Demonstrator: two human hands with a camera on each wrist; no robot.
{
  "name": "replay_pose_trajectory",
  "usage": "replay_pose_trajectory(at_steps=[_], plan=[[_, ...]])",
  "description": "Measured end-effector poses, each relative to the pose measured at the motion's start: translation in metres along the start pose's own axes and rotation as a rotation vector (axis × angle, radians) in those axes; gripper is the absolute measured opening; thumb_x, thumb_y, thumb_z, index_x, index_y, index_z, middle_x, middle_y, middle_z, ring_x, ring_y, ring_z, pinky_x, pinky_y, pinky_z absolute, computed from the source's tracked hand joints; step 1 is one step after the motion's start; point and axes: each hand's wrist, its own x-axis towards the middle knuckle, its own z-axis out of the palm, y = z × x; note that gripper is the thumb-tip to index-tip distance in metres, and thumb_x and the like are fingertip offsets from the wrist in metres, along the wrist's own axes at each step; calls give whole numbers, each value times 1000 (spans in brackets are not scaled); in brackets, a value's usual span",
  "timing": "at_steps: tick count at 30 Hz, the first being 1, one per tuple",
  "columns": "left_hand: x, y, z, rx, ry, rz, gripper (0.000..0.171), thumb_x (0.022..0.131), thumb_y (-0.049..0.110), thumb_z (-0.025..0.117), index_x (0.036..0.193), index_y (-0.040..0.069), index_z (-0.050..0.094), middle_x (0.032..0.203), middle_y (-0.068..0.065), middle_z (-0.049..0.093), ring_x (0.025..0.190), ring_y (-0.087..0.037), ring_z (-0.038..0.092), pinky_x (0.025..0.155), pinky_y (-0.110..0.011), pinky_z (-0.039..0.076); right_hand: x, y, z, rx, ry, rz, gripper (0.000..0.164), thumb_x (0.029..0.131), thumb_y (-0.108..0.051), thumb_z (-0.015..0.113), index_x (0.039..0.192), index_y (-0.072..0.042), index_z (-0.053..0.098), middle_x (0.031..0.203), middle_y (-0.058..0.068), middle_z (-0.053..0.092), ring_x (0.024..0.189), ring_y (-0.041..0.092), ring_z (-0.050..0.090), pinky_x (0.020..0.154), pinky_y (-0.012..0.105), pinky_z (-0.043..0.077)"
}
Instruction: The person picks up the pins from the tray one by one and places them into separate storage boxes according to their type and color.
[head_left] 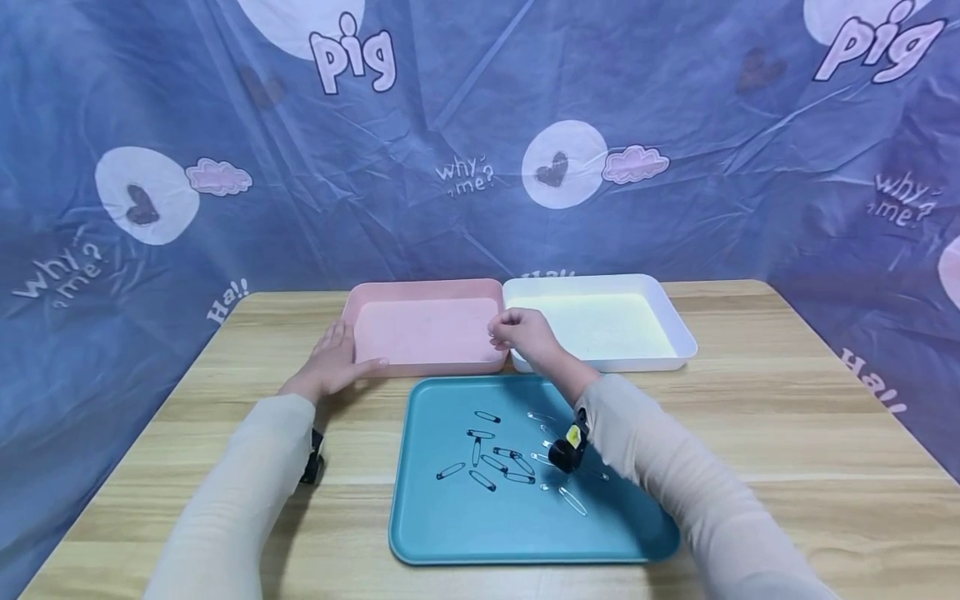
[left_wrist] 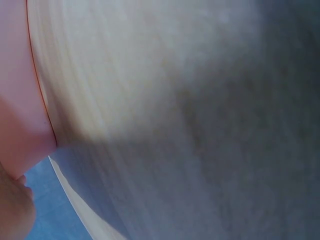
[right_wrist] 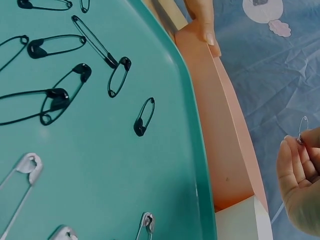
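My right hand (head_left: 525,332) pinches a silver safety pin (right_wrist: 301,132) between thumb and fingertips. In the head view it hovers above the place where the pink tray (head_left: 420,333) and the white tray (head_left: 607,327) meet. The left hand (head_left: 333,364) rests on the pink tray's near left corner, its fingers along the side and its thumb on the front rim. Below them, a teal tray (head_left: 465,529) carries several black safety pins (right_wrist: 140,127) on its left and several silver safety pins (right_wrist: 31,167) on its right, partly hidden by the right forearm and wrist camera.
The pink and white trays stand side by side at the back of the wooden table (head_left: 750,417), just beyond the teal tray. A blue printed cloth (head_left: 420,217) hangs behind the table. The right forearm crosses over the teal tray's right side.
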Motion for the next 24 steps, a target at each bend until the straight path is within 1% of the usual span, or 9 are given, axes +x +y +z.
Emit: replay_pose_trajectory(at_steps=[3, 6, 10, 12, 19, 24], plan=[[0, 0, 1, 8, 7, 3, 105, 77, 67, 36, 131, -15, -4, 137, -30, -8, 125, -40, -8, 101, -48, -2, 4, 2, 2, 7, -4, 1, 17, 85, -6, 51, 91, 8, 58, 84, 16, 58, 71, 18, 57, 69, 33, 50], [-1, 1, 1, 6, 12, 5, 105, 77, 67, 36, 130, -15, -3, 136, -31, -8, 125, -40, -7, 101, -48, -2, 7, 4, 5, 3, -10, -2, 17, 85, -6, 51, 91, 8, 58, 85, 18, 59, 71, 18, 57, 70, 36, 49], [0, 1, 2, -1, 6, -6, 107, 76, 68, 36, 131, -14, -5, 137, -29, -10, 125, -39, -8, 101, -48, -2, 12, 6, 9, 13, 0, -2, 14, 84, -4, 52, 88, 7, 59, 81, 14, 59, 69, 16, 58, 67, 31, 50], [0, 1, 2, -6, 5, -9, 107, 76, 68, 37, 131, -13, -6, 137, -28, -10, 126, -38, -8, 101, -48, -3, 15, 7, 11, 20, 7, 12, 13, 84, -4, 52, 87, 7, 59, 80, 13, 59, 68, 16, 58, 66, 30, 51], [2, -1, 2, -16, 11, -12, 105, 77, 65, 38, 131, -13, -6, 137, -28, -10, 126, -38, -9, 101, -48, -3, 27, 10, 19, -12, 5, 27, 14, 84, -6, 53, 86, 5, 60, 84, 14, 59, 69, 17, 59, 67, 30, 51], [2, -1, 4, -7, 16, -10, 106, 76, 66, 38, 131, -13, -5, 138, -28, -9, 126, -37, -8, 101, -46, -3, 34, 11, 26, -15, -6, 33, 13, 84, -5, 54, 86, 5, 62, 79, 14, 60, 65, 17, 58, 66, 31, 51]])
